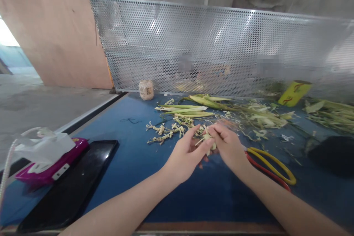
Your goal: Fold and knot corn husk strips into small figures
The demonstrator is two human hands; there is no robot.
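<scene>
Both hands meet over the middle of the blue table, closed around a small pale piece of knotted plant leaf [208,139]. My left hand [186,151] grips its left side, with thumb and fingers pressed round it. My right hand [228,145] pinches it from the right, and its fingertips partly hide it. Just left of the hands lie several small knotted leaf figures [166,132]. Behind them is a bundle of green and whitish leaf strips [185,110]. Scissors with yellow and red handles [272,162] rest beside my right wrist, their blades mostly hidden.
Leaf scraps [262,116] spread over the back right. A yellow tin [294,93] and a wrapped jar [146,90] stand near the perforated metal screen [171,37]. At left lie a black tray-like slab [74,188] and a magenta power strip [52,169]. A dark object [332,155] sits far right.
</scene>
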